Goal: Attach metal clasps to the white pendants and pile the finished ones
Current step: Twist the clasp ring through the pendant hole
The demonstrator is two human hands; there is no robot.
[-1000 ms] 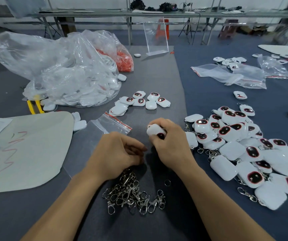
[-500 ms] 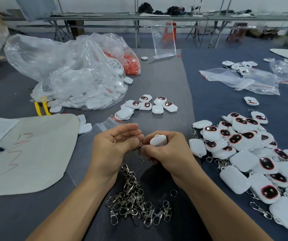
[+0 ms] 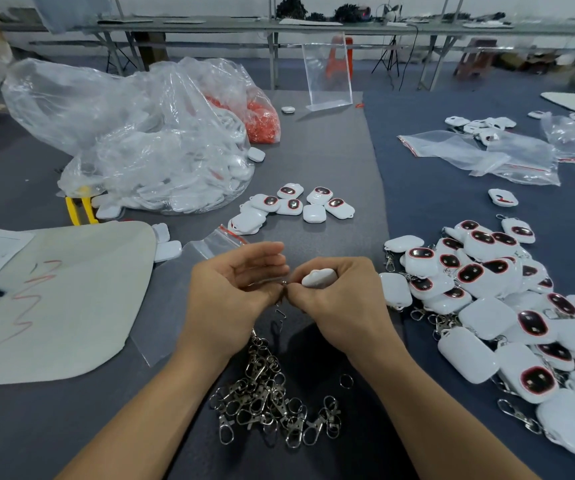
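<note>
My right hand [image 3: 341,299] grips a white pendant [image 3: 319,277], of which only the top edge shows above the fingers. My left hand [image 3: 234,289] pinches a small metal clasp [image 3: 281,299] at the point where both hands meet; its hook hangs down below the fingertips. A heap of loose metal clasps [image 3: 272,400] lies on the grey mat between my forearms. To the right sits a big pile of finished pendants [image 3: 508,306] with clasps on them. Several bare pendants [image 3: 296,206] lie just beyond my hands.
A large clear bag of white parts [image 3: 154,154] and a bag of red parts [image 3: 262,123] stand at the back left. Yellow-handled pliers [image 3: 80,209] lie beside them. A beige sheet [image 3: 54,299] covers the left; clear zip bags [image 3: 487,157] lie at the right.
Both hands rose off the clasp heap and came together. The left hand took up a clasp and turned palm inward; the pendant in the right hand tilted so that its dark face is hidden.
</note>
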